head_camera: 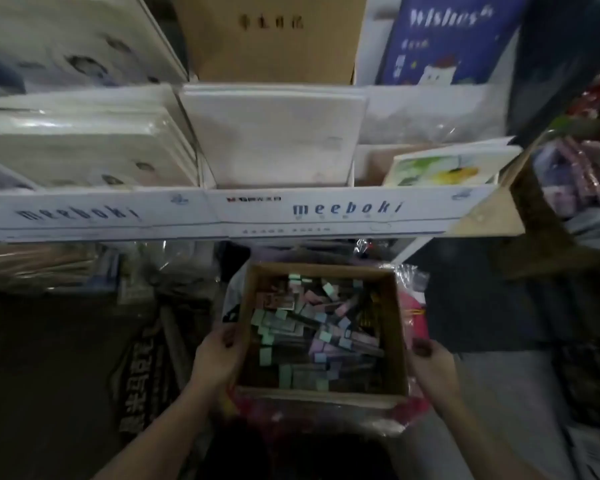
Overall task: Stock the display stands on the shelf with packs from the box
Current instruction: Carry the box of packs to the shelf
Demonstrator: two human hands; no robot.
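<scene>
An open brown cardboard box [397,327] sits low in the middle, below the shelf. It is filled with several small packs [312,337] in green, pink, purple and blue. My left hand [219,355] grips the box's left wall, thumb over the rim. On the box's right wall, my right hand [430,362] holds the outside. White display stands [343,211] marked "meeboki" run along the shelf above, holding white flat packs [274,133] and a notebook with a yellow and green cover [444,168].
A brown carton [274,36] and a blue "Wishes" book [447,39] stand behind the stands. Clear and red plastic wrapping [413,306] lies under and beside the box. Dark bundles [146,368] sit on the floor to the left, packed goods [575,174] at right.
</scene>
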